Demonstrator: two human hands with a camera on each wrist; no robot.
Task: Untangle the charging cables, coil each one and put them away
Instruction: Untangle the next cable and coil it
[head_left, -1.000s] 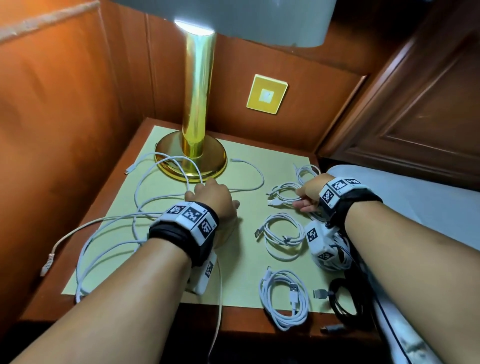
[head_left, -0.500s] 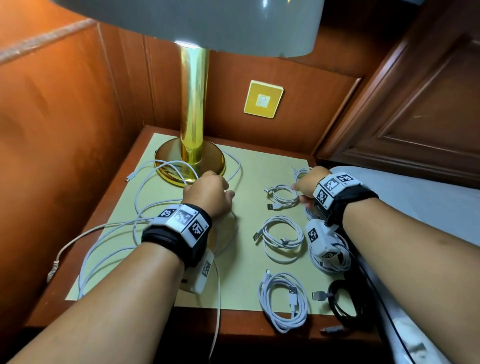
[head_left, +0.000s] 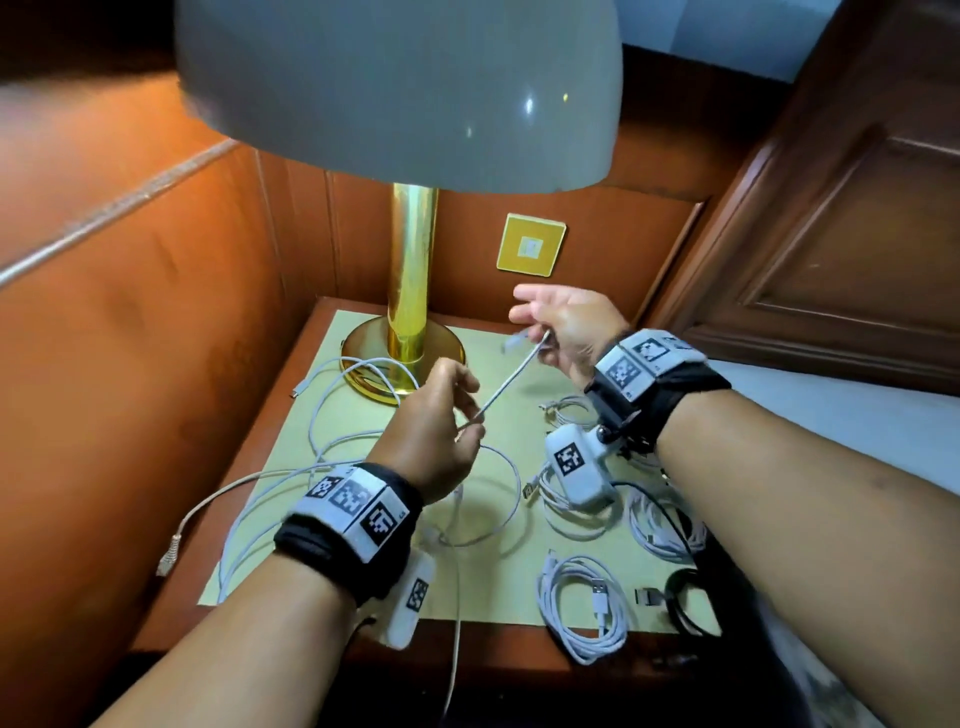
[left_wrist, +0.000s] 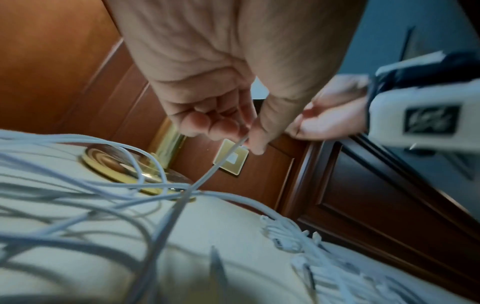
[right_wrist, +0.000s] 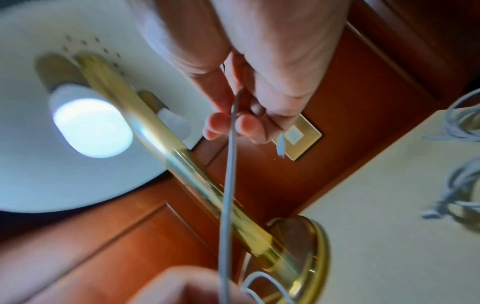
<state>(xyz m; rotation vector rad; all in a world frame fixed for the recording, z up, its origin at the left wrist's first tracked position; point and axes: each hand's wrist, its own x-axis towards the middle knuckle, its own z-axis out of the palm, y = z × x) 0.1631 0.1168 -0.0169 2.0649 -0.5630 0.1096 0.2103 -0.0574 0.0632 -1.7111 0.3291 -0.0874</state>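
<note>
A loose white cable stretches taut between both hands above the nightstand. My left hand pinches it low, and in the left wrist view the cable leaves between thumb and fingers of that hand. My right hand grips the cable near its plug; the right wrist view shows that hand curled round the cable, the plug dangling. The rest of the cable lies in tangled loops on the yellow mat. Several coiled white cables lie at the mat's right.
A brass lamp with a grey shade stands at the back of the mat, loops around its base. A black coiled cable lies at the front right. Wood panels close in left and behind, and a bed lies to the right.
Both hands rose from the mat. The right hand left the coiled cables and took the loose cable's plug end; the left lifted the same cable, now stretched between them.
</note>
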